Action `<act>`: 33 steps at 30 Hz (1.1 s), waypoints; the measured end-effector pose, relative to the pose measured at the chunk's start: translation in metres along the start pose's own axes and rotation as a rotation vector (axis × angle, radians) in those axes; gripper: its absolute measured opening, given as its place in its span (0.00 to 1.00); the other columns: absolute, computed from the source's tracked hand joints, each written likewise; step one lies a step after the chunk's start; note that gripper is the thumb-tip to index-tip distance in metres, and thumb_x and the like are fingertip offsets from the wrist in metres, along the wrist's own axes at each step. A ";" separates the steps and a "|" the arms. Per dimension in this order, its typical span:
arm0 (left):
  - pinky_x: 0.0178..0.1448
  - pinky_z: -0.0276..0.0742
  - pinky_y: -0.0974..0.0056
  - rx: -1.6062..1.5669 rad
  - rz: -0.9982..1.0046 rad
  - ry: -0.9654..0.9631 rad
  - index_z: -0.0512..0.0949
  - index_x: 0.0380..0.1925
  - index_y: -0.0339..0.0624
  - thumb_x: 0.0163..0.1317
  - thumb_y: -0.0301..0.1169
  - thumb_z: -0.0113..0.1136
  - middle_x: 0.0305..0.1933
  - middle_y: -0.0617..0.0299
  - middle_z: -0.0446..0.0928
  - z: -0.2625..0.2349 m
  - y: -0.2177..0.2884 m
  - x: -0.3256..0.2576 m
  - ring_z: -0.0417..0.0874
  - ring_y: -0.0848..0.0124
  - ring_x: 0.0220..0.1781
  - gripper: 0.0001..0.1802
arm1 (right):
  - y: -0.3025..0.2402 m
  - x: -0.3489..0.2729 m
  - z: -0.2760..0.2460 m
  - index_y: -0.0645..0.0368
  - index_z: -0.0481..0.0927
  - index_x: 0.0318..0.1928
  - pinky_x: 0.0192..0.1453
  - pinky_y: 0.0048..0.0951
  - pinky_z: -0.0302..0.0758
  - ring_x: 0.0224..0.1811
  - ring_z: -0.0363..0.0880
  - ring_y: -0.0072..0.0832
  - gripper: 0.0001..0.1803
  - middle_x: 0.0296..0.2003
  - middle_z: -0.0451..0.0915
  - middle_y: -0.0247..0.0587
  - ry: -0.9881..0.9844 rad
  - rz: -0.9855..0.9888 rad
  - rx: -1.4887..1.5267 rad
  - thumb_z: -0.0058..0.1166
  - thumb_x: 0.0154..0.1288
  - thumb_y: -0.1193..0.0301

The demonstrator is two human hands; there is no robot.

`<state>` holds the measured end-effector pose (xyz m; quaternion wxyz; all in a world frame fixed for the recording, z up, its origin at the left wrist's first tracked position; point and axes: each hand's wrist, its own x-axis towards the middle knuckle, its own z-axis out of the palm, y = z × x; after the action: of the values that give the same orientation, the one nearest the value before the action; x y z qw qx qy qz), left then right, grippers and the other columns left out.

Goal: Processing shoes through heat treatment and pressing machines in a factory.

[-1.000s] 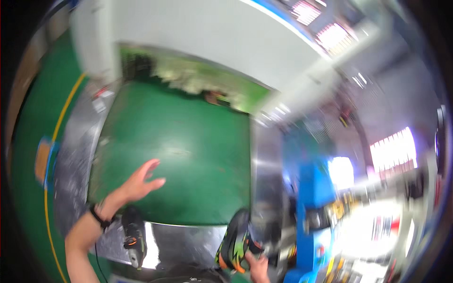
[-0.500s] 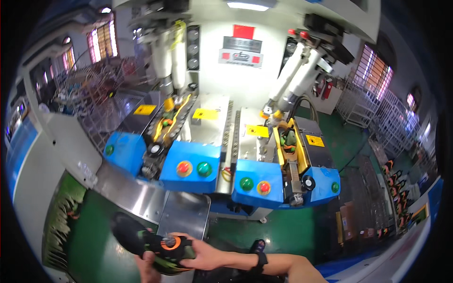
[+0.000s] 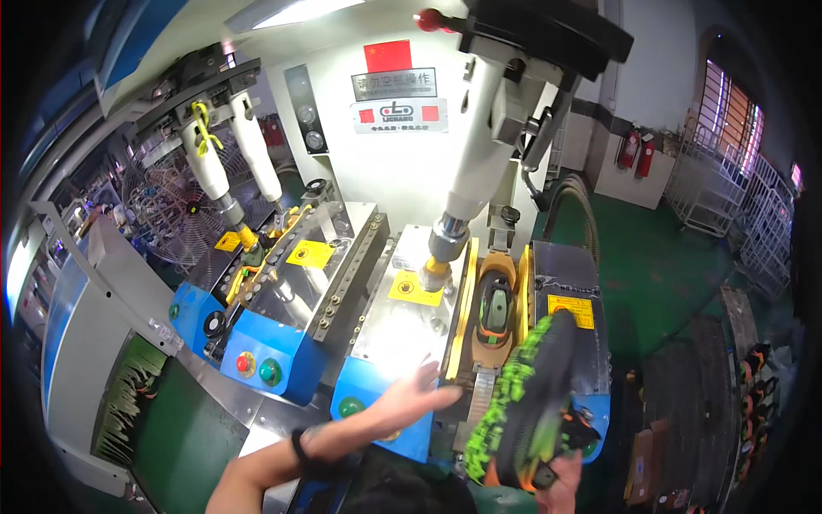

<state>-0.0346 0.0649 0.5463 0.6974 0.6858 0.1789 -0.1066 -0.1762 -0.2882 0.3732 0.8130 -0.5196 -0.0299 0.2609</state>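
Note:
My right hand [image 3: 561, 484] grips a shoe [image 3: 544, 385] with a dark sole and speckled bright-green side near its heel end. The shoe is tilted up and slightly blurred, in front of the machine's right station. My left hand [image 3: 419, 398], with a black band at its wrist, reaches over the blue front housing [image 3: 364, 381] with fingers apart and nothing in them. Just beyond, another shoe [image 3: 495, 304], dark with green and orange, sits toe-away in the right station between yellow side pads [image 3: 462, 308]. Whether my left hand touches the machine, I cannot tell.
A white press arm [image 3: 471, 163] leans over the right station. In the left station, a shoe [image 3: 248, 267] sits under another press arm [image 3: 201, 163]. Red and green buttons [image 3: 257, 367] are on the blue housings. At far right, shoes [image 3: 755, 385] line a rack.
The held shoe has gone from lower left, in both hands, to the right in my right hand alone. My left hand has let go. The view has shifted closer to the right station.

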 end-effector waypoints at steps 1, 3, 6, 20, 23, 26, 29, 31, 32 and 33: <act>0.71 0.62 0.61 0.130 0.060 -0.142 0.37 0.72 0.31 0.58 0.37 0.66 0.73 0.39 0.53 -0.012 -0.001 0.049 0.61 0.55 0.73 0.55 | 0.089 -0.076 -0.089 0.62 0.70 0.59 0.59 0.42 0.75 0.54 0.78 0.38 0.25 0.54 0.76 0.47 0.018 -0.035 -0.026 0.51 0.61 0.72; 0.66 0.67 0.57 0.352 -0.001 0.309 0.51 0.69 0.30 0.53 0.37 0.65 0.66 0.37 0.64 0.010 -0.012 0.144 0.69 0.53 0.66 0.48 | 0.074 -0.079 -0.100 0.64 0.72 0.57 0.58 0.41 0.74 0.53 0.78 0.38 0.22 0.54 0.77 0.48 0.139 -0.113 -0.132 0.51 0.64 0.69; 0.63 0.69 0.51 0.278 0.231 0.461 0.63 0.59 0.30 0.49 0.31 0.61 0.60 0.33 0.68 -0.003 -0.027 0.261 0.71 0.44 0.63 0.36 | -0.011 -0.026 -0.058 0.65 0.75 0.54 0.57 0.40 0.72 0.51 0.77 0.37 0.21 0.52 0.78 0.49 0.332 -0.267 -0.303 0.51 0.67 0.64; 0.35 0.77 0.62 0.218 0.439 -0.251 0.78 0.40 0.35 0.50 0.23 0.59 0.26 0.58 0.77 -0.045 0.047 0.152 0.78 0.67 0.29 0.14 | -0.153 0.070 0.023 0.66 0.62 0.65 0.68 0.38 0.66 0.63 0.70 0.37 0.37 0.61 0.70 0.49 0.312 -0.151 0.080 0.54 0.51 0.79; 0.48 0.76 0.62 -0.226 0.029 0.017 0.67 0.59 0.34 0.46 0.25 0.66 0.45 0.57 0.76 -0.066 -0.005 0.040 0.79 0.68 0.42 0.36 | -0.150 0.139 0.041 0.62 0.66 0.63 0.61 0.41 0.74 0.56 0.76 0.39 0.32 0.56 0.74 0.47 0.311 -0.125 0.007 0.52 0.54 0.78; 0.60 0.75 0.61 -0.602 0.100 0.042 0.66 0.60 0.33 0.35 0.23 0.69 0.52 0.52 0.77 -0.078 -0.030 -0.082 0.80 0.65 0.52 0.45 | -0.171 0.220 0.073 0.63 0.71 0.57 0.55 0.42 0.81 0.47 0.82 0.40 0.24 0.48 0.80 0.46 0.237 0.030 -0.040 0.51 0.57 0.77; 0.61 0.75 0.58 -0.553 0.185 0.303 0.67 0.59 0.34 0.34 0.21 0.67 0.53 0.53 0.77 -0.071 -0.045 -0.185 0.80 0.62 0.54 0.44 | -0.194 0.360 0.049 0.66 0.76 0.51 0.52 0.41 0.82 0.45 0.83 0.40 0.18 0.46 0.81 0.51 0.053 0.434 -0.005 0.50 0.62 0.72; 0.60 0.76 0.57 -0.579 0.233 0.488 0.67 0.59 0.34 0.35 0.19 0.64 0.52 0.53 0.77 -0.069 -0.088 -0.250 0.80 0.61 0.53 0.41 | -0.204 0.424 0.100 0.67 0.75 0.50 0.50 0.41 0.81 0.44 0.83 0.40 0.18 0.45 0.81 0.53 0.009 0.441 -0.302 0.51 0.60 0.74; 0.61 0.76 0.57 -0.646 0.236 0.551 0.67 0.59 0.32 0.32 0.18 0.63 0.52 0.52 0.78 -0.061 -0.107 -0.268 0.81 0.60 0.53 0.43 | -0.194 0.468 0.086 0.68 0.75 0.50 0.49 0.42 0.80 0.44 0.83 0.39 0.18 0.45 0.81 0.53 -0.091 0.417 -0.346 0.52 0.58 0.74; 0.61 0.76 0.57 -0.673 0.197 0.520 0.67 0.59 0.32 0.32 0.18 0.63 0.52 0.52 0.78 -0.061 -0.142 -0.250 0.81 0.60 0.53 0.43 | -0.177 0.487 0.081 0.70 0.74 0.48 0.49 0.44 0.79 0.44 0.83 0.43 0.20 0.44 0.81 0.55 0.064 0.279 -0.744 0.55 0.55 0.72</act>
<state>-0.3248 0.0966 0.5150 0.8208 0.4379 0.3071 0.2009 0.2870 -0.0563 0.4539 0.5265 -0.7856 -0.0262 0.3240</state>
